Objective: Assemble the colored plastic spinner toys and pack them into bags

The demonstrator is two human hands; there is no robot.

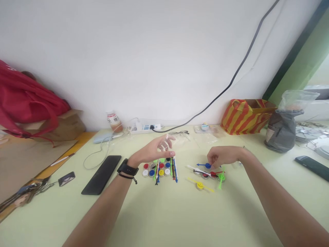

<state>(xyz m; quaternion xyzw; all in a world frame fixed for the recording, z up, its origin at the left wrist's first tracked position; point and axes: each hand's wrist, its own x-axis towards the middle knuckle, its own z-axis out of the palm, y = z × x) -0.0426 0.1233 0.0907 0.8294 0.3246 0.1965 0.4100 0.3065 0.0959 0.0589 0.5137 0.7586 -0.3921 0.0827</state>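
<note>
My left hand (159,147), fingers spread and holding nothing, hovers over rows of small round discs (161,172) in red, white, blue, yellow, green and black. Loose plastic arrows (175,169) in several colours lie among and beside those discs. My right hand (218,156) has its fingers pinched down at a blue arrow spinner (207,165), a disc with an arrow across it; the fingertips partly cover it. Close by are a white arrow spinner (197,169), a red one (214,174), a green one (221,177) and, nearer me, a yellow one (199,186).
Left of the discs lies a black slab-like object (101,175). Along the wall stand a bottle (114,121), a power strip (145,128) with a black cable, eyeglasses (180,132) and a striped bag (246,116). A grey bag (281,132) and a dark phone (312,167) are at right.
</note>
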